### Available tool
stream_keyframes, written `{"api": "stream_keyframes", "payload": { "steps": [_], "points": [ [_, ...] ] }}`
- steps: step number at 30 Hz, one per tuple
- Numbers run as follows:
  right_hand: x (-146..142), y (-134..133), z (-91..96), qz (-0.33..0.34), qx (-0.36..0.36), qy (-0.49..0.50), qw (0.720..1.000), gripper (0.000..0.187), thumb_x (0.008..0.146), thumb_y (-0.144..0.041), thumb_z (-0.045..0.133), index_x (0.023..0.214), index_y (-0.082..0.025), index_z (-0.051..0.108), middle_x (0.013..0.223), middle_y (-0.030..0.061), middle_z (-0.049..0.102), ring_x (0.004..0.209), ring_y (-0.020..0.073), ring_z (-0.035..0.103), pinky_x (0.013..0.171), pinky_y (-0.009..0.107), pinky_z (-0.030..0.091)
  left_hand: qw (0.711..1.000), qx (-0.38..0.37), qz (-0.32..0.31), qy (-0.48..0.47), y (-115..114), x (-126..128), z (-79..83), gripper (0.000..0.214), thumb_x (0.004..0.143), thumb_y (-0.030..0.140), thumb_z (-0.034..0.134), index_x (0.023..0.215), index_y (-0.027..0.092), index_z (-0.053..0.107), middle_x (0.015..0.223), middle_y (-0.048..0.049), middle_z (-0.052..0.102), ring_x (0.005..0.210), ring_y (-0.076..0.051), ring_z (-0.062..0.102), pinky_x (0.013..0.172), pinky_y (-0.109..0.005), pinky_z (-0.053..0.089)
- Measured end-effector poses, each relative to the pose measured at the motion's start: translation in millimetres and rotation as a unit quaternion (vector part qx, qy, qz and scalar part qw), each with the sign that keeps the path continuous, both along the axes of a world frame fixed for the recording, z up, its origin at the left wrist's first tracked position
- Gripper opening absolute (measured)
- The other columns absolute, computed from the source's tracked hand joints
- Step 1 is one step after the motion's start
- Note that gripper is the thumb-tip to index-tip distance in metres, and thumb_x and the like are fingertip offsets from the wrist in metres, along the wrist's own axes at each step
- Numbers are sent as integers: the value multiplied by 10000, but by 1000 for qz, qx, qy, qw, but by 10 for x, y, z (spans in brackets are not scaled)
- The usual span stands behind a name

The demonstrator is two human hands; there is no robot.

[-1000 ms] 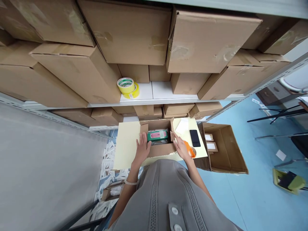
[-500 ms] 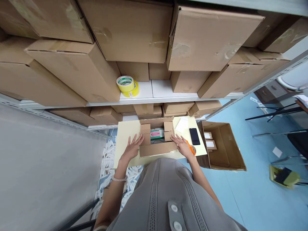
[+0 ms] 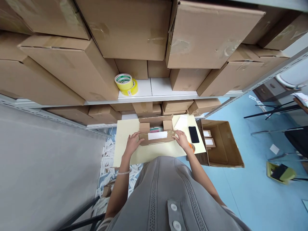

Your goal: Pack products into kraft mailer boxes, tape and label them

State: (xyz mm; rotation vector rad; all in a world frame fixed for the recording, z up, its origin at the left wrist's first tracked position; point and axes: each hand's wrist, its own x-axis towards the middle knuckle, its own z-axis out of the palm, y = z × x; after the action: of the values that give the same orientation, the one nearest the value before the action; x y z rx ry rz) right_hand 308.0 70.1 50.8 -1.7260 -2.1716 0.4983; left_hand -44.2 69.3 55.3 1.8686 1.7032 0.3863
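- A worker in a grey garment (image 3: 163,192) bends both bare hands to a small brown cardboard box (image 3: 156,142), set on a pale yellow rectangular tabletop (image 3: 127,157) in front of the body.
- The left hand (image 3: 133,143), a pale bracelet (image 3: 124,172) at its wrist, takes the left end of the raised front flap (image 3: 170,135), its fingers partly bent, thumb apart from them, the cardboard between.
- The right hand (image 3: 181,139) has the flap's other end, its fingers likewise curled partway; how firmly either hand grips cannot be told.
- A white rectangular label (image 3: 157,135) runs across the flap; behind it, the two side flaps are folded inward, and a pink-and-green packet (image 3: 156,129) shows in the gap, mostly hidden.
- Near the right hand lie a black smartphone (image 3: 193,134), white paper (image 3: 181,122) and an orange tape holder (image 3: 191,146), partly covered by the forearm.
- To the right stands a large open brown carton (image 3: 220,144); yellow tape rolls (image 3: 124,82) sit on a white shelf (image 3: 161,87) among stacked cardboard boxes (image 3: 137,29).
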Motion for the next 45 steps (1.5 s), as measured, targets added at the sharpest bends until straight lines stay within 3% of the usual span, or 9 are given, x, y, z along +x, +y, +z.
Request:
{"api": "stream_keyframes", "payload": {
  "steps": [4, 10, 15, 20, 24, 32, 37, 41, 45],
  "points": [
    [-139, 6, -32, -43, 7, 20, 999, 523, 925, -221, 517, 1442, -200, 447, 1220, 108, 662, 1145, 265, 588, 1034, 418, 414, 997, 49, 62, -2, -34, 118, -24, 513, 896, 329, 583, 1390, 226, 491, 1416, -136, 530, 1338, -264, 480, 1179, -498, 267],
    [-227, 2, 34, -56, 35, -21, 998, 655, 899, -210, 507, 1525, -188, 312, 1291, 158, 563, 1222, 311, 516, 1069, 467, 376, 990, 78, 108, 48, -26, 210, -38, 799, 921, 397, 511, 1571, 143, 121, 1585, -228, 277, 1481, -336, 254, 1163, -654, 176],
    [-270, 390, 287, -36, 83, -20, 996, 751, 904, -288, 544, 1560, -166, 198, 1503, 186, 381, 1409, 321, 346, 1132, 495, 318, 978, 107, 58, 170, 175, 255, 90, 958, 843, 399, 622, 1586, 133, 78, 1649, -211, 34, 1520, -392, 42, 1151, -698, -12],
    [-448, 680, 359, -39, 65, -6, 997, 699, 947, -350, 486, 1564, -171, 210, 1561, 194, 320, 1438, 321, 326, 1114, 507, 349, 966, 116, -27, 230, 323, 384, 305, 1061, 740, 251, 724, 1588, 182, 90, 1653, -156, -1, 1522, -387, -3, 1148, -694, -71],
    [-495, 511, 221, -44, 65, -5, 997, 647, 963, -335, 449, 1557, -170, 253, 1595, 167, 285, 1448, 289, 327, 1140, 478, 337, 967, 105, -26, 232, 296, 416, 317, 1029, 761, 207, 694, 1587, 195, 81, 1651, -138, 62, 1523, -375, 34, 1153, -697, -57],
    [-359, -21, -96, -9, 25, -32, 999, 557, 1021, -353, 331, 1549, -181, 293, 1619, 107, 269, 1494, 219, 255, 1203, 450, 242, 969, 103, 1, 226, 53, 298, 38, 727, 922, 243, 510, 1572, 201, 188, 1637, -121, 169, 1526, -329, 104, 1151, -694, -58],
    [-392, -97, -172, -17, 6, -51, 999, 557, 1035, -364, 284, 1559, -177, 273, 1636, 114, 201, 1510, 212, 211, 1213, 449, 210, 976, 65, 23, 208, -54, 304, -126, 564, 1007, 347, 326, 1556, 231, 261, 1639, -137, 149, 1512, -324, 181, 1148, -703, 69],
    [-457, -110, -199, -43, 9, -67, 997, 559, 1039, -362, 253, 1565, -175, 257, 1636, 115, 195, 1528, 239, 128, 1219, 504, 152, 986, 32, 29, 160, -98, 372, -186, 553, 1030, 336, 175, 1572, 230, 184, 1630, -157, 188, 1501, -246, 244, 1156, -636, 214],
    [-497, -117, -217, -62, -1, -56, 996, 572, 1034, -381, 251, 1562, -161, 270, 1635, 117, 198, 1531, 257, 98, 1210, 508, 184, 979, 73, 68, 180, -125, 510, -156, 553, 1023, 315, 220, 1561, 188, 250, 1632, -171, 148, 1512, -297, 192, 1169, -657, 146]
  ]
}}
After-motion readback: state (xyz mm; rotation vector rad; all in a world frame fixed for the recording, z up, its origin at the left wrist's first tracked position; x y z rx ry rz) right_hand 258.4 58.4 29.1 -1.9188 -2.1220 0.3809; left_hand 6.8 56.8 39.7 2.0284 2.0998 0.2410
